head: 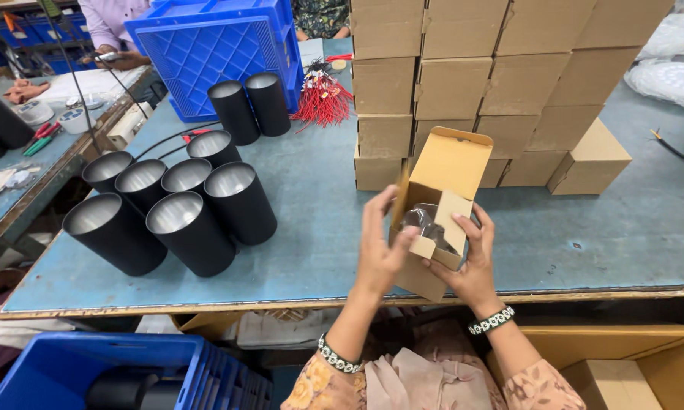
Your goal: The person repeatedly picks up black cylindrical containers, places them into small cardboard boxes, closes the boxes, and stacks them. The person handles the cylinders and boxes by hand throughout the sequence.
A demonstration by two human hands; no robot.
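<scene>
An open brown cardboard box (440, 171) is tilted above the near edge of the table, its top flap raised. Inside it shows a dark object wrapped in clear plastic (425, 222). My left hand (378, 247) grips the box's left side, thumb on a small inner flap. My right hand (472, 266) holds the box from the right and below, fingers on the side flap. Both wrists wear beaded bracelets.
Several black cylinders with silver insides (178, 209) stand at the left on the blue-grey table (600, 235). Stacked closed cardboard boxes (494, 83) rise behind. A blue crate (205, 45), red wires (323, 99), another person's hand (118, 57) at far left. Another blue crate (129, 372) sits below.
</scene>
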